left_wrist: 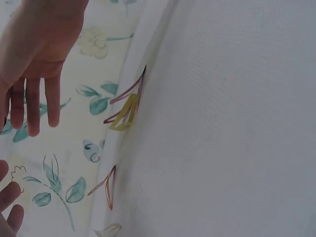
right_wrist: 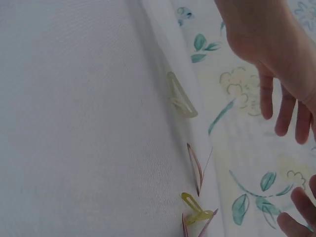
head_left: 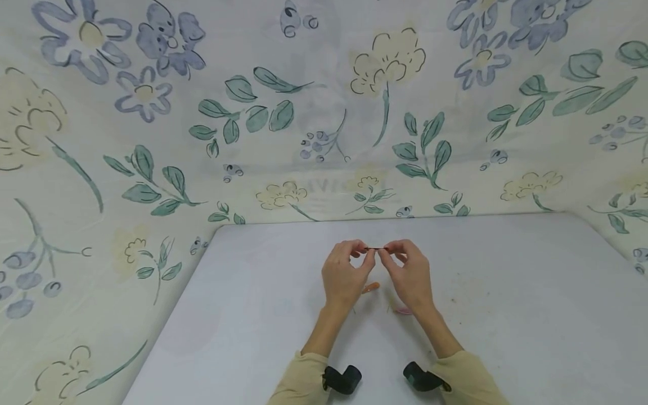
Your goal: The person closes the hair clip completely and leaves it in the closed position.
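Observation:
My left hand (head_left: 344, 273) and right hand (head_left: 409, 273) meet over the white table. Their thumbs and fingertips pinch opposite ends of a thin dark hair clip (head_left: 376, 248), seen edge-on in the head view. Below the hands lie an orange hair clip (head_left: 371, 287) and a pink one (head_left: 404, 311), both partly covered by the hands. In the left wrist view, the left hand (left_wrist: 42, 54) shows its palm with several fingers extended; the pinched clip is hidden there. The right hand (right_wrist: 276, 64) appears likewise in the right wrist view.
Several snap hair clips lie on the table, among them a yellow one (left_wrist: 132, 111), an orange-brown one (left_wrist: 110, 192) and a pale yellow-green one (right_wrist: 188, 113). Flower-patterned cloth (head_left: 324, 185) surrounds the table (head_left: 531, 315) at the back and sides. Small specks dot the table's right part.

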`<state>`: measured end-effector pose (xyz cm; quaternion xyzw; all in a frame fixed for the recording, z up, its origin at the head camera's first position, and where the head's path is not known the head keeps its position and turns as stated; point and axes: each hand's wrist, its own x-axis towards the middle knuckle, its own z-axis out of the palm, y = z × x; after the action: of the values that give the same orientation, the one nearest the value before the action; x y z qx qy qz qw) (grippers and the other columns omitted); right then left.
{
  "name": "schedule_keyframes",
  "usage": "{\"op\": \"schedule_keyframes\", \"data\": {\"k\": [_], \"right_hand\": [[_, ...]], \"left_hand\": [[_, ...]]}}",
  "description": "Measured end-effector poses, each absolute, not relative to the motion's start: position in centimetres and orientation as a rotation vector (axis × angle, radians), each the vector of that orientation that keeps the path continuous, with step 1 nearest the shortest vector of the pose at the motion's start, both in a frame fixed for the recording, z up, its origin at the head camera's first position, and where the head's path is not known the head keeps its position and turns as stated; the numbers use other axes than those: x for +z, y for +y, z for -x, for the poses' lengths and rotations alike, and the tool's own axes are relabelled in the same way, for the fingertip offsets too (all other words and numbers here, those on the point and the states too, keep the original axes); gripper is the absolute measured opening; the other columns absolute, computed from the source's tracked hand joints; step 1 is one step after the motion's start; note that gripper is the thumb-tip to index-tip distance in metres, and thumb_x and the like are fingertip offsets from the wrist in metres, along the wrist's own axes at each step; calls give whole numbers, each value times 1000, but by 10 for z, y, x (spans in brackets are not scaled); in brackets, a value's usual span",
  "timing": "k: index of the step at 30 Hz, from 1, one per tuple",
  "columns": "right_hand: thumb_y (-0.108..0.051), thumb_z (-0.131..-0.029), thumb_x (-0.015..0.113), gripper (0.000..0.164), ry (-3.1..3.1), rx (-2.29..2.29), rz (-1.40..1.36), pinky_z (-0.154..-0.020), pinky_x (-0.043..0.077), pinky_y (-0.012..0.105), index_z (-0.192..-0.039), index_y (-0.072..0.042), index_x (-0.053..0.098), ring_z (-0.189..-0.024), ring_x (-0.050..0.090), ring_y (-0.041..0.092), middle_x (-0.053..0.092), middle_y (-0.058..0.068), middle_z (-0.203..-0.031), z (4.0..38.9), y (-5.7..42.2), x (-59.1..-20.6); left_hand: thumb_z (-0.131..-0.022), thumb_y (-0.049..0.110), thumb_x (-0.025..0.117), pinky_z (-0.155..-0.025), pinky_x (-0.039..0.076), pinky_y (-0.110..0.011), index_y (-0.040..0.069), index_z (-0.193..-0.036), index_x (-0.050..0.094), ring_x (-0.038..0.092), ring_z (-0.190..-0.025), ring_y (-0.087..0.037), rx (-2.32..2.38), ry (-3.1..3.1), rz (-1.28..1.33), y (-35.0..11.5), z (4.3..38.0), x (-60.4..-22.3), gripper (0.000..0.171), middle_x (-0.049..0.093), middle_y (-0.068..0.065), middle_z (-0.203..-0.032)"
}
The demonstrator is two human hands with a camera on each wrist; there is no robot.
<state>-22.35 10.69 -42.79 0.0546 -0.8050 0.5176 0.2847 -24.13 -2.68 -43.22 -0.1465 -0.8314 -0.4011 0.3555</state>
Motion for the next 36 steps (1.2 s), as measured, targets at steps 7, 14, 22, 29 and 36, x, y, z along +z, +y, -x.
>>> {"op": "schedule_keyframes", "data": {"k": [7,14,22,29,36], "right_hand": [[-11,-90,72,16,-2114,1471,-91,-90,54,46,-98,0,64,-94,65,27,68,13,-96,222,102,-430],[-9,-89,73,14,-2080,1450,-61,-89,55,45,-93,0,63,-91,65,26,67,13,-90,220,93,-431],[-6,-87,74,13,-2024,1526,-49,-86,56,47,-93,1,64,-88,64,24,67,13,-90,219,91,-432],[-8,-89,73,15,-2044,1534,-47,-89,54,50,-97,1,64,-92,64,26,68,14,-94,217,93,-434],[-8,-90,71,14,-2047,1542,-45,-89,54,49,-98,1,64,-93,64,26,67,14,-95,218,92,-435]], "left_hand": [[-85,20,74,-64,49,-26,11,-90,67,63,-76,-16,-1197,-2126,305,-22,235,-435,12,70,2,-85],[-84,17,73,-65,50,-30,11,-86,66,64,-75,-17,-1269,-2095,242,-21,232,-438,9,68,0,-82],[-85,17,72,-65,50,-28,12,-87,67,64,-74,-16,-1322,-2092,241,-21,231,-440,7,69,1,-84],[-86,17,72,-66,52,-32,11,-87,67,64,-75,-16,-1320,-2125,244,-22,228,-440,8,69,0,-84],[-86,18,72,-67,49,-26,12,-87,66,63,-75,-16,-1306,-2150,238,-22,228,-439,9,68,0,-84]]}}
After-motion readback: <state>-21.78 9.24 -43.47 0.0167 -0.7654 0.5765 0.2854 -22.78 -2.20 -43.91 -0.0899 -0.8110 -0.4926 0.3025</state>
